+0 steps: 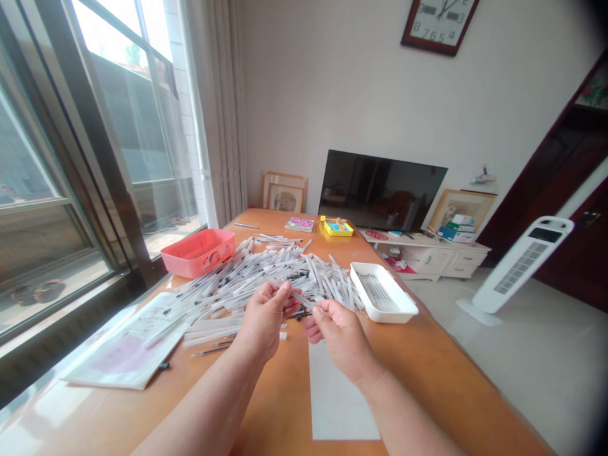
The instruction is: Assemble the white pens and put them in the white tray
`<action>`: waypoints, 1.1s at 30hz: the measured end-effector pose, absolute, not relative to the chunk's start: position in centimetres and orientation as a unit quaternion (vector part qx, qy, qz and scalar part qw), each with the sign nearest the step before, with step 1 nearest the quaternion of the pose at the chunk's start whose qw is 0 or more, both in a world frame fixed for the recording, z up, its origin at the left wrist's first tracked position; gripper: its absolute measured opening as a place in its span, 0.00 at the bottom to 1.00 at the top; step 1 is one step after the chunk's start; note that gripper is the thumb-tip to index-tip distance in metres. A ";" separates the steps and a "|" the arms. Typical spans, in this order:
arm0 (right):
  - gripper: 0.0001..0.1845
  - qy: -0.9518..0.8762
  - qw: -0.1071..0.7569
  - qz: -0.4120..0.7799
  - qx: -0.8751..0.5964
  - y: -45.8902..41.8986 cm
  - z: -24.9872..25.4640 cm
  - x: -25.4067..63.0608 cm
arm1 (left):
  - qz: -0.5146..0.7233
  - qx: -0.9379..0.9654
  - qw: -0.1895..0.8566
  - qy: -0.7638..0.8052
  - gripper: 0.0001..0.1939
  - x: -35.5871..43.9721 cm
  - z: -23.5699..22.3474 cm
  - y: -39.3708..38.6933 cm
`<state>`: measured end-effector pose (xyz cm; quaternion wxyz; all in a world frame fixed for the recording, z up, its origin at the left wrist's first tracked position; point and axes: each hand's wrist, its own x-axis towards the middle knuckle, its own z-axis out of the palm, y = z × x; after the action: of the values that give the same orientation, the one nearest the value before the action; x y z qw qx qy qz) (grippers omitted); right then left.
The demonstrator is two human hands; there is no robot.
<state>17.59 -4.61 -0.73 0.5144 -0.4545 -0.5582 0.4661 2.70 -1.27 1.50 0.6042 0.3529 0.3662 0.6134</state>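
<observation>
Pinching a slim, pale pen part (303, 299) between them, a person's left hand (266, 316) and right hand (338, 330) meet over the near edge of a broad pile of pens and pen parts (280, 269) on a wooden surface (280, 405). Each hand grips with thumb and fingers; whether the held part is one piece or two joined cannot be told. A coral basket (190, 269) stands at the pile's left, while a white tray (394, 315) holding a row of slender tubes (377, 291) sits just beside it on the right. An illustrated booklet (126, 351) lies at the pile's near left, and a blank white sheet (341, 411) rests on the near side, partly under the right forearm in view. Beyond the pile are a single pen (246, 225), a colorful book (299, 224) and a yellow box (338, 232), with a dark television (380, 190) farther behind.
</observation>
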 end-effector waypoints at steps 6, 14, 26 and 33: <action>0.21 -0.555 0.522 0.458 -0.458 -4.6 -0.5 17.7 | 0.611 0.351 0.603 0.374 0.16 3.0 1.5 -1.5; 0.21 -0.551 0.526 0.455 -0.461 -4.6 -0.5 17.6 | 0.613 0.337 0.613 0.367 0.17 3.2 1.5 -1.6; 0.23 -0.548 0.512 0.460 -0.475 -3.8 -0.9 18.2 | 0.617 0.329 0.616 0.363 0.17 3.3 0.9 -1.2; 0.24 -0.543 0.512 0.456 -0.485 -3.8 -1.0 18.3 | 0.603 0.334 0.626 0.365 0.17 2.9 1.2 -1.1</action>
<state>18.32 -3.77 -0.99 0.5116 -0.4848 -0.5434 0.4560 2.89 -1.14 1.24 0.6259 0.3336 0.3652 0.6029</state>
